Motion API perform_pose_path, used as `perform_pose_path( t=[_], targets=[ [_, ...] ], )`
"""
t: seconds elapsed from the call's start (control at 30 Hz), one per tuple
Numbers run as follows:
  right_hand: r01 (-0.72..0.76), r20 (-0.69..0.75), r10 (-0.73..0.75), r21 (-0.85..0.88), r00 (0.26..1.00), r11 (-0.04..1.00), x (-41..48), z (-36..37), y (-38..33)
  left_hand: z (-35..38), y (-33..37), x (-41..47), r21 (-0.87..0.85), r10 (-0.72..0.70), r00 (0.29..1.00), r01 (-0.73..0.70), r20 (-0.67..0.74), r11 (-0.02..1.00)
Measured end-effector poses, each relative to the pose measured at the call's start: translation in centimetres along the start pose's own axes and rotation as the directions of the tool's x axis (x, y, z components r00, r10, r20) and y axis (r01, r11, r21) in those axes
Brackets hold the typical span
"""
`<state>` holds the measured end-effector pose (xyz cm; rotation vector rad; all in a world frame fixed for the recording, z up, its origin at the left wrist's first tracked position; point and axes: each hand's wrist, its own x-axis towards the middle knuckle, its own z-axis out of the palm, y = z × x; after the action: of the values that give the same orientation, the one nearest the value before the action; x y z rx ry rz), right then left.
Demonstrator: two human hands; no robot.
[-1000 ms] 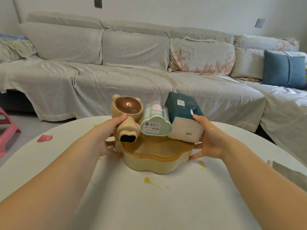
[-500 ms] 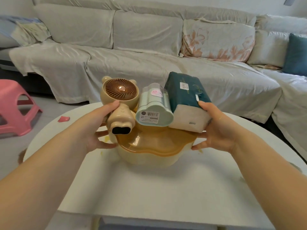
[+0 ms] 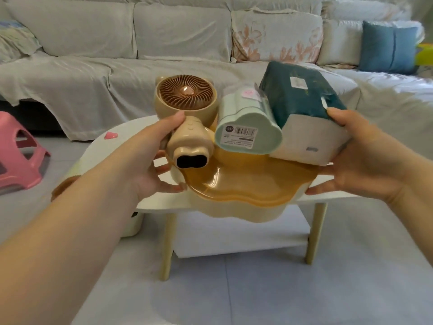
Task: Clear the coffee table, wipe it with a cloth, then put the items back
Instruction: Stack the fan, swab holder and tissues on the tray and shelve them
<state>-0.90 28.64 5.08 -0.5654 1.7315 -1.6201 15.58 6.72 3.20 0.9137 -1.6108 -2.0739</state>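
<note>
I hold a cream box with an amber lid [image 3: 248, 184] in the air in front of the white coffee table [image 3: 152, 200]. On its lid lie a beige bear-shaped fan [image 3: 186, 113], a mint green container [image 3: 246, 130] on its side, and a dark green tissue pack [image 3: 307, 113]. My left hand [image 3: 150, 158] grips the box's left edge, thumb pressed on the fan. My right hand [image 3: 365, 158] grips the right edge, thumb on the tissue pack.
A grey-covered sofa [image 3: 117, 66] with a blue cushion [image 3: 386, 48] runs behind the table. A pink stool [image 3: 18, 151] stands on the floor at left. A small pink piece [image 3: 110, 135] lies on the table's far left. The table has a lower shelf [image 3: 234, 238].
Both hands have lifted the loaded box off the table and brought it back toward me, clear of the near edge. My view has pulled away from the table.
</note>
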Motion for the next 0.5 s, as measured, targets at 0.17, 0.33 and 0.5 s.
perform_pose_path(
  t=[0.17, 0.33, 0.5],
  targets=[
    [-0.012, -0.007, 0.012, 0.009, 1.000, 1.000, -5.6, 2.0, 1.0, -1.9, -2.2, -5.0, -0.027, -0.009, 0.999, 0.010, 0.043, 1.000],
    [0.023, 0.081, -0.022, -0.016, 0.996, 1.000, -7.5, 3.4, 2.5, -4.1, -4.9, -9.0, -0.050, 0.054, 0.998, -0.053, 0.012, 0.997],
    [-0.009, 0.172, 0.011, -0.017, 0.985, 1.000, -7.9, 5.7, 4.6, -5.9, -7.3, -13.1, -0.068, 0.034, 0.983, -0.046, -0.179, 0.997]
  ],
)
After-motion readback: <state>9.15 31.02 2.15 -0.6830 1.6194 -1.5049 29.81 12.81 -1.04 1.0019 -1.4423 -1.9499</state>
